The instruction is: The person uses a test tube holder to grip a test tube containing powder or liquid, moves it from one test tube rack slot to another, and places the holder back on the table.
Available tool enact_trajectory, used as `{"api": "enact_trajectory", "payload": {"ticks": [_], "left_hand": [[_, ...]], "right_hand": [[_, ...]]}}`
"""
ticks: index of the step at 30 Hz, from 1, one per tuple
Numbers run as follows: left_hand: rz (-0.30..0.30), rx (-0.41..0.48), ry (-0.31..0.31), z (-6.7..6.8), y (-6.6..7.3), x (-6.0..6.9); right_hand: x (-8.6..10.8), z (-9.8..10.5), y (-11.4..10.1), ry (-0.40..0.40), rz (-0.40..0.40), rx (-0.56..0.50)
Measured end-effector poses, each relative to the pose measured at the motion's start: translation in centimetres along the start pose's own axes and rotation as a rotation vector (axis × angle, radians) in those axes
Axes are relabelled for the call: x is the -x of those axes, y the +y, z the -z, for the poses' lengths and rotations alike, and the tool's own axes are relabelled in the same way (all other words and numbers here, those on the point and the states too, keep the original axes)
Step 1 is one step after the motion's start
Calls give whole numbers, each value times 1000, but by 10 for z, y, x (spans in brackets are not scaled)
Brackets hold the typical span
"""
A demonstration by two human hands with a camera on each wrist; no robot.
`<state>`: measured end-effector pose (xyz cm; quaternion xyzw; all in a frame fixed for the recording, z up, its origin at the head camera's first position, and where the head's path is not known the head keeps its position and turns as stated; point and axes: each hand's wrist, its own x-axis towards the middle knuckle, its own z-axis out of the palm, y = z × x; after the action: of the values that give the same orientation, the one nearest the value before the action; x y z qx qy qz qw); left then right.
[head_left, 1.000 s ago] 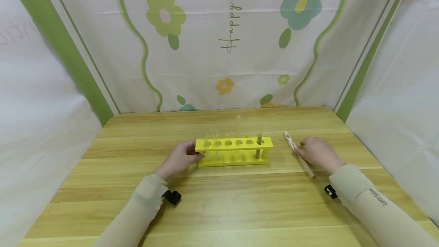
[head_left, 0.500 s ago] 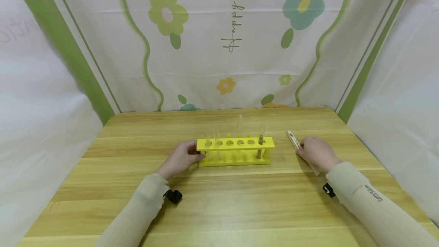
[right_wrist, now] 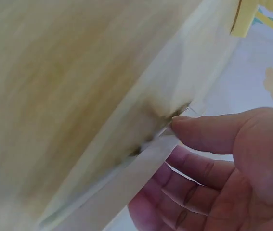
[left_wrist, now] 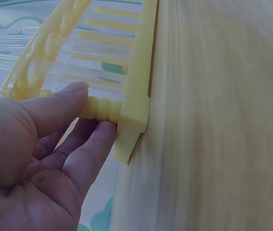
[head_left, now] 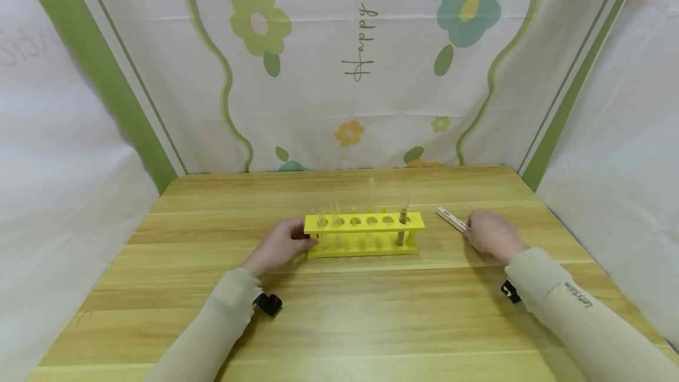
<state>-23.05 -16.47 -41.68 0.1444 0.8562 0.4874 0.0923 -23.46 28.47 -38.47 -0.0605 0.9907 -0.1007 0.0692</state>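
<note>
Our left hand (head_left: 280, 247) pinches the yellow rack (head_left: 363, 229) by its end post (left_wrist: 108, 109); light pressure should steady it. To its right our right hand (head_left: 493, 234) pinches the wooden clamp (head_left: 451, 218), perhaps touching the table (head_left: 345, 317), best kept clear of the tubes (head_left: 405, 202).
</note>
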Motion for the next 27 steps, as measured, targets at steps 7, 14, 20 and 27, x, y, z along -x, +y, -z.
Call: {"api": "enact_trajectory", "payload": {"ticks": [7, 14, 20, 27], "left_hand": [[17, -5, 5, -1, 1, 0], [25, -7, 9, 0, 0, 0], [21, -3, 4, 0, -1, 0], [24, -1, 1, 0, 1, 0]], "right_hand": [[1, 17, 4, 18, 7, -58], [8, 52, -12, 179, 56, -34], [22, 82, -31, 337, 140, 12], [37, 102, -51, 483, 242, 60]]}}
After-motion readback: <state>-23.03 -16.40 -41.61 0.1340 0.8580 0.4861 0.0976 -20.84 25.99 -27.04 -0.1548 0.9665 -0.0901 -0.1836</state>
